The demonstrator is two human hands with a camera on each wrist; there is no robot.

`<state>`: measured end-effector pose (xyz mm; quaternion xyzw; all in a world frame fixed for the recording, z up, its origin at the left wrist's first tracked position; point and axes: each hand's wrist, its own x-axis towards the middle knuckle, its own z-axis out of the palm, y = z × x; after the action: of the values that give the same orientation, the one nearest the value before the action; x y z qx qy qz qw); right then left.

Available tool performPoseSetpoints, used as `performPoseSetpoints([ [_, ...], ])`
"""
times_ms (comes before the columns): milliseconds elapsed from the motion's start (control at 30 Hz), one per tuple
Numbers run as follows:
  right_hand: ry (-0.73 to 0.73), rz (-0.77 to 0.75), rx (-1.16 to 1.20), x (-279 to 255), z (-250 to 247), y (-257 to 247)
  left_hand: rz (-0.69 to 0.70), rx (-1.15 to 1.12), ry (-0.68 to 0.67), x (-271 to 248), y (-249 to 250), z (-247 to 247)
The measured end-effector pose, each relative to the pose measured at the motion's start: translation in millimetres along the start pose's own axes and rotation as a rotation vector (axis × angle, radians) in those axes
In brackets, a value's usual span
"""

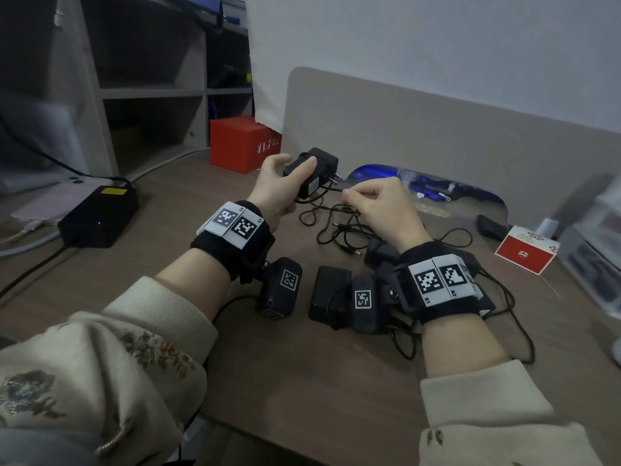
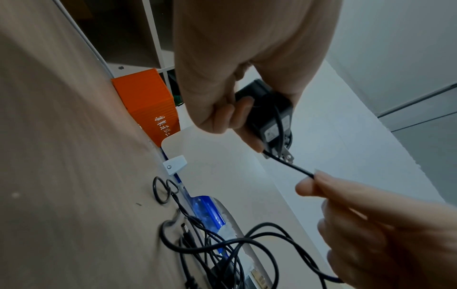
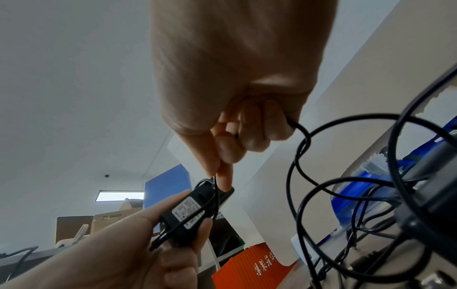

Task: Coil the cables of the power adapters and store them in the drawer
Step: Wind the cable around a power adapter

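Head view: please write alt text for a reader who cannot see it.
A person's left hand holds a black plastic plug-in power adapter above a brown wooden desk, while the right hand pinches its thin black cable. More black adapters and tangled cables lie below the hands; a red box stands behind.

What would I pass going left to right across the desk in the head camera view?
Black power brick → orange-red box → left hand holding power adapter → right hand pinching cable → small red-and-white box.
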<state>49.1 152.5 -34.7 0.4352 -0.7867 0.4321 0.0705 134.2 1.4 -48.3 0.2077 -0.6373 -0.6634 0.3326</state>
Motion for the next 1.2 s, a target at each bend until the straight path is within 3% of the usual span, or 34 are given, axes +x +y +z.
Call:
performPoseSetpoints([
  [300, 0.116, -0.004, -0.068, -0.2, -0.8, 2.4, 0.031, 0.114, -0.080, -4.4, 0.7, 0.3],
  [467, 0.019, -0.032, -0.063, -3.2, -2.2, -5.4, 0.080, 0.208, -0.058, -7.3, 3.4, 0.4],
  [700, -0.049, -0.034, -0.056, -5.0, -3.8, -9.9, 0.074, 0.335, -0.138, -10.7, 1.4, 4.8],
  [1033, -0.169, -0.069, -0.038, -6.1, -4.6, -17.6, 0.072, 0.460, -0.319, -19.2, 14.6, 5.8],
  [1200, -0.114, -0.093, 0.034, -8.3, -7.8, -19.8, 0.026, 0.420, -0.464, -23.2, 17.9, 0.8],
])
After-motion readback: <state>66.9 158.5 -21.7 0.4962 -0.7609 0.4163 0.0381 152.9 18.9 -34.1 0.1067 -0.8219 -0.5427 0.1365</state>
